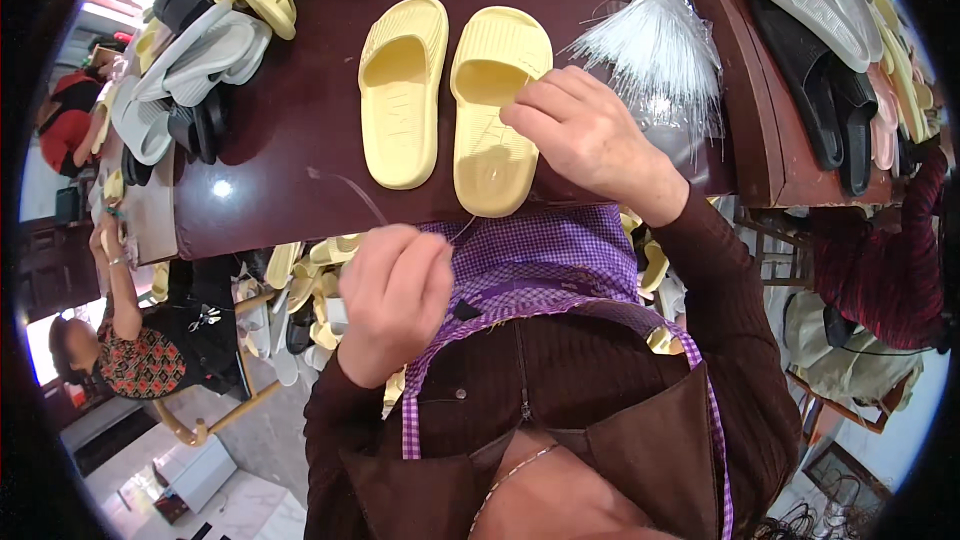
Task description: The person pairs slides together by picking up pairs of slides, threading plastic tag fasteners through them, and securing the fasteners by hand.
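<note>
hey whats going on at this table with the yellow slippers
A person in a brown top and purple checked apron works at a dark brown table. Their right hand presses on the right one of two pale yellow foam slide sandals; its mate lies beside it, untouched. Their left hand pinches a thin clear plastic strand at the table's edge. A bundle of clear plastic strands lies to the right, with piles of grey, black and yellow sandals around.

A single head-worn fisheye view looks steeply down from above the person's chest, close over the dark brown surface point(300, 130) and both forearms. Straight edges bow toward the round black rim, and the floor shows at lower left.
</note>
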Demonstrator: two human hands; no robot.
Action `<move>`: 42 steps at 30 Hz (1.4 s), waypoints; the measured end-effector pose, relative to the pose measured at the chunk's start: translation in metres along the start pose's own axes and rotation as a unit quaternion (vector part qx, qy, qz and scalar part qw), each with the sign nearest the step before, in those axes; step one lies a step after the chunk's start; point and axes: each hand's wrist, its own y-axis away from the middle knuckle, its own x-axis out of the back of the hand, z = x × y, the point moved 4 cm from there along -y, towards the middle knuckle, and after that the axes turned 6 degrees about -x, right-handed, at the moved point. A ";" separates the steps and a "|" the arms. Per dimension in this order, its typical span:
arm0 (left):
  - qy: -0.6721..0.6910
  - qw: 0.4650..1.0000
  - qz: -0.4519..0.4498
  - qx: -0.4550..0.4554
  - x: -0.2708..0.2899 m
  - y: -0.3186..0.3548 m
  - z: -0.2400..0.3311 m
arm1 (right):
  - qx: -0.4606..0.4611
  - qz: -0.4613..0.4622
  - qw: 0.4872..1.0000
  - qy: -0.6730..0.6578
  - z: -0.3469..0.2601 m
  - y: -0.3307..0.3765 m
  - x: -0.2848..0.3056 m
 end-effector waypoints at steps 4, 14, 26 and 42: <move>0.031 0.999 -0.027 0.017 -0.035 0.006 -0.017 | -0.006 -0.021 1.000 0.013 0.009 0.006 -0.018; -0.044 0.998 -0.037 0.007 -0.078 -0.004 -0.029 | -0.060 -0.020 0.998 -0.028 0.024 0.019 -0.028; -0.006 0.999 -0.044 0.016 -0.063 0.018 -0.016 | -0.070 -0.055 0.992 -0.084 0.007 0.023 -0.035; 0.008 0.999 -0.048 0.024 -0.076 -0.003 -0.026 | -0.111 -0.201 0.972 -0.042 0.022 0.010 -0.057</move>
